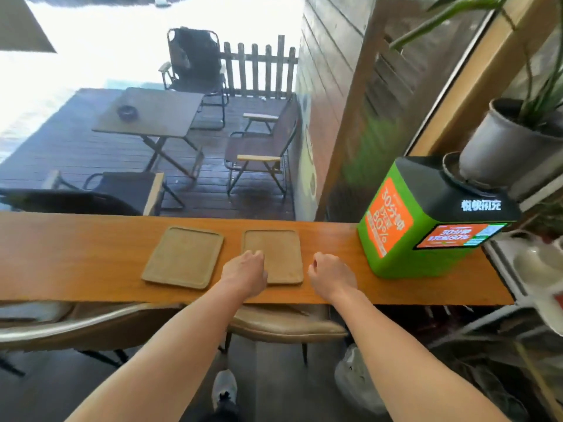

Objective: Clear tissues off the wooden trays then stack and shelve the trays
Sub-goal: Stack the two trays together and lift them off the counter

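Observation:
Two pale wooden trays lie side by side on the long wooden counter (pixel 76 254). The left tray (pixel 182 257) is bare and slightly turned. The right tray (pixel 280 254) is also bare, and no tissues show on either. My left hand (pixel 246 269) rests with curled fingers on the right tray's near left edge; I cannot tell whether it grips the rim. My right hand (pixel 330 274) hovers over the counter just right of that tray, fingers curled, holding nothing.
A green and black power-bank kiosk (pixel 426 220) stands on the counter's right end, with a potted plant (pixel 502 141) on top. Beige chairs (pixel 283 324) sit under the counter. A white plastic bag (pixel 356 379) lies on the floor. Beyond the window are a patio table and folding chairs.

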Available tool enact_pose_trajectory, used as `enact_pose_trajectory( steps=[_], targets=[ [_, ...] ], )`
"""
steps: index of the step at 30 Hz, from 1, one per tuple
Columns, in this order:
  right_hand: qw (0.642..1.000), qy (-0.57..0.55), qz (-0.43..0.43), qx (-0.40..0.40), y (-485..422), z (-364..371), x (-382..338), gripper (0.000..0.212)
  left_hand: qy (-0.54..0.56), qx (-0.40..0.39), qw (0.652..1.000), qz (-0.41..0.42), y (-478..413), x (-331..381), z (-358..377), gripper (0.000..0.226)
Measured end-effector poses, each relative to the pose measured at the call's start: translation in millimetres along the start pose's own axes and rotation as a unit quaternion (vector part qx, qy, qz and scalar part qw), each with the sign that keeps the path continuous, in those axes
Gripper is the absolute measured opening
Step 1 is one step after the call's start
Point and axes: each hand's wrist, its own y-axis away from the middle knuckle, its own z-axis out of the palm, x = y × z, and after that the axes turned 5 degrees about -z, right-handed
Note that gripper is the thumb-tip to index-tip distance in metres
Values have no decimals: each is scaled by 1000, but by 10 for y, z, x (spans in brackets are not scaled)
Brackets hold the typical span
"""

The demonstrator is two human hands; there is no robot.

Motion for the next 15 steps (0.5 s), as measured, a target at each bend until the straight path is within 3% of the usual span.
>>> enact_pose_trajectory(
  steps=[7, 15],
  targets=[
    [998, 16, 61, -7, -484, 192, -327, 16, -15, -64, 998, -22, -572, -667, 37, 24],
    [988, 30, 126, -85, -697, 488, -194, 14, 16, -147, 988, -42, -850, -833, 239, 21]
  ],
)
